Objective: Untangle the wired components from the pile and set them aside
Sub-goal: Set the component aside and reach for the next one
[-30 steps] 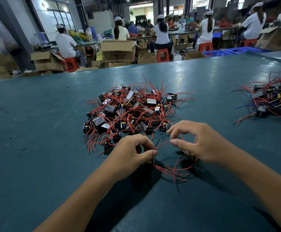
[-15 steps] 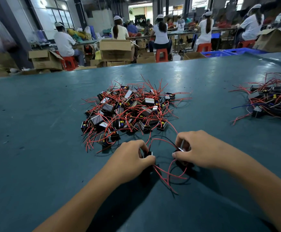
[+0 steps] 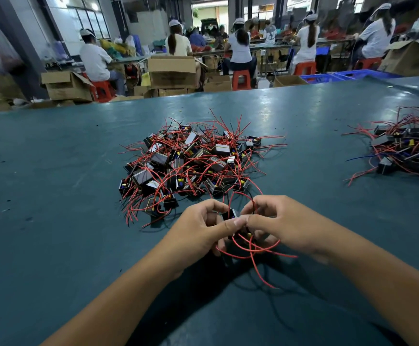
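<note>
Where the two hands meet just in front of the large central pile of small black box-shaped components with thin red wires [image 3: 191, 166], the left hand [image 3: 201, 231] and the right hand [image 3: 285, 223] each pinch, fingers curled, a tangle of black components [image 3: 229, 215]; how many blocks are in the grip cannot be told. Red wire loops [image 3: 253, 248] arch above the grip and trail from it toward the viewer, so no single long axis can be told. Two piles lie on the dark teal desk [image 3: 53, 196]: the central one, and a second pile of wired components [image 3: 408, 151] well to its right, by the frame edge.
</note>
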The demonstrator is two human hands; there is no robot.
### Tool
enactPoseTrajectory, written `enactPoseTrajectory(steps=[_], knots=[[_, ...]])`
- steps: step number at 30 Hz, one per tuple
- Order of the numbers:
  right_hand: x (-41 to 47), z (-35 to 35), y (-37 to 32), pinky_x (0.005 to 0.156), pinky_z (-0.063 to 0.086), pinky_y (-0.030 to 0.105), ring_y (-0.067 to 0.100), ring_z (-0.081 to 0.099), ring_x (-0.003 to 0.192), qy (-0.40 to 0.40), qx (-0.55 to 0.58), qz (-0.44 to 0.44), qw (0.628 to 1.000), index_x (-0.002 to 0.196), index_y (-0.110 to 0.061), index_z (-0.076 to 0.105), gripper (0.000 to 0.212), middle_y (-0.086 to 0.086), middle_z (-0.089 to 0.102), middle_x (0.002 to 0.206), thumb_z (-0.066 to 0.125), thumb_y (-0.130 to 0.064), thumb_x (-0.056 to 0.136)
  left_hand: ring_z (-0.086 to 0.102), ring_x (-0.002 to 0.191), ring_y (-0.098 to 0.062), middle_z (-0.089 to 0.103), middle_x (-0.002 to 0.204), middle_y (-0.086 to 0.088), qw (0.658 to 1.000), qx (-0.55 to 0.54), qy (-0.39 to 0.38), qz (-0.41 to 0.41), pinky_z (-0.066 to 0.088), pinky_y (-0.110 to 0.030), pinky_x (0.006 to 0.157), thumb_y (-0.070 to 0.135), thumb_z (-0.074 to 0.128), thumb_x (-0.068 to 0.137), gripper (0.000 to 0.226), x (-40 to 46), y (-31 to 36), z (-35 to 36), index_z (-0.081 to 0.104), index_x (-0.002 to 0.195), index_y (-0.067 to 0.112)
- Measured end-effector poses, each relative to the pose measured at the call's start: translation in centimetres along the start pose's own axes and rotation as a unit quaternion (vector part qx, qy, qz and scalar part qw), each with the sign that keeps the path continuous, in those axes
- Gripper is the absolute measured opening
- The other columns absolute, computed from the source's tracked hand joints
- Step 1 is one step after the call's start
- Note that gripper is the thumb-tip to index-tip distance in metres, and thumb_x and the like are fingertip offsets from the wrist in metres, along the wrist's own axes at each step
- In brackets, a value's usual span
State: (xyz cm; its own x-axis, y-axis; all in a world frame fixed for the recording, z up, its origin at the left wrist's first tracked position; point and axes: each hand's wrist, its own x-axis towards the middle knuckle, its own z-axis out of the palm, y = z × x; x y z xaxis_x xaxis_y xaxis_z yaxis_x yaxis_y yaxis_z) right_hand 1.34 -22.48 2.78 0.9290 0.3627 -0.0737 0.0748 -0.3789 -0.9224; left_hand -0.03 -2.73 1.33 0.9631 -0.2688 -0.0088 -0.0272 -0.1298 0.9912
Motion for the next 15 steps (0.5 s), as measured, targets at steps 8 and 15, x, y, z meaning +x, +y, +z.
enactPoseTrajectory(steps=[8, 15], knots=[[-0.07, -0.06, -0.53, 0.064, 0.047, 0.020, 0.015, 0.054, 0.074, -0.092, 0.168, 0.032, 0.981, 0.092, -0.022, 0.069, 0.032, -0.001, 0.065, 0.079, 0.073, -0.048, 0.075, 0.054, 0.051, -0.009, 0.056, 0.060, 0.003, 0.996, -0.082, -0.025, 0.027, 0.046, -0.018, 0.054, 0.023, 0.078, 0.076, 0.051, 0.23, -0.22, 0.10, 0.053, 0.116, 0.002], [-0.11, -0.59, -0.65, 0.067, 0.052, 0.022, 0.012, 0.064, 0.078, -0.076, 0.059, -0.026, 0.995, 0.094, -0.024, 0.071, 0.030, 0.004, 0.071, 0.089, 0.078, -0.048, 0.078, 0.062, 0.061, -0.015, 0.063, 0.068, -0.003, 0.994, -0.098, -0.041, 0.024, 0.053, -0.023, 0.061, 0.023, 0.084, 0.072, 0.058, 0.14, -0.16, -0.13, 0.055, 0.120, 0.006]])
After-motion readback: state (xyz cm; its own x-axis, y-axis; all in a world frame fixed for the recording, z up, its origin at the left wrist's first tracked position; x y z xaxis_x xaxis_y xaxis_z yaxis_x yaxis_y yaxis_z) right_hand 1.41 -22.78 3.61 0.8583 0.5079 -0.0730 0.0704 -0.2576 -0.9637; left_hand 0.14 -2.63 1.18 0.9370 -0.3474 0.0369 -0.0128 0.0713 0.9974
